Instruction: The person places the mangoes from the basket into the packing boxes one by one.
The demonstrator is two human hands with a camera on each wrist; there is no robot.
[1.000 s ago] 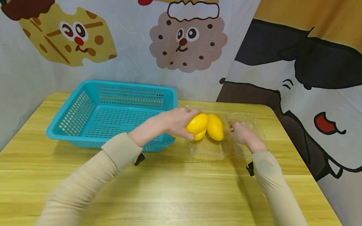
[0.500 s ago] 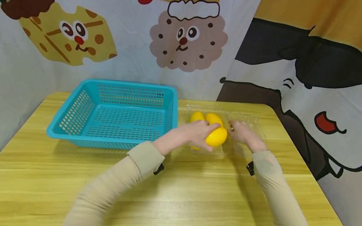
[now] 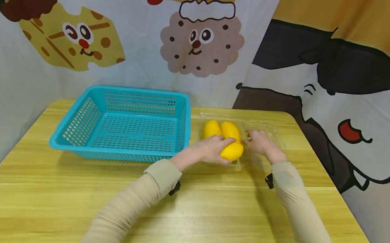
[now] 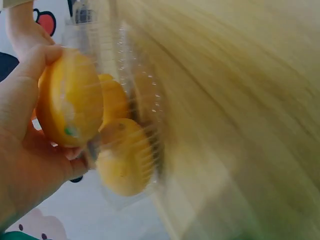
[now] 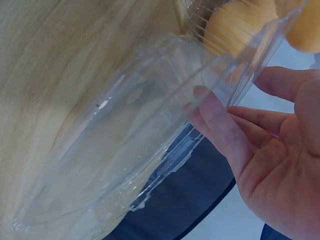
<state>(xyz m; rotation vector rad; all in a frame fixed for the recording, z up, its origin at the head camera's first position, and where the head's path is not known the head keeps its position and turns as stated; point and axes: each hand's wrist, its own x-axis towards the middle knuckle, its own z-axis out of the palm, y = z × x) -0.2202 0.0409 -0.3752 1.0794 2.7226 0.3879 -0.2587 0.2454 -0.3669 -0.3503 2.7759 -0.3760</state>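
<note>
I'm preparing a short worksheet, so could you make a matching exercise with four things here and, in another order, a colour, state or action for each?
1 basket
2 left hand
3 right hand
4 plastic container

A see-through and open
B gripping a yellow fruit
C blue with perforated sides
D holding the plastic container's edge

Pairs: 1-C, 2-B, 3-D, 4-A

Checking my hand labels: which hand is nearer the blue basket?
Left. The left hand grips a yellow fruit just right of the blue basket; the right hand is farther right, holding the clear container.
</note>
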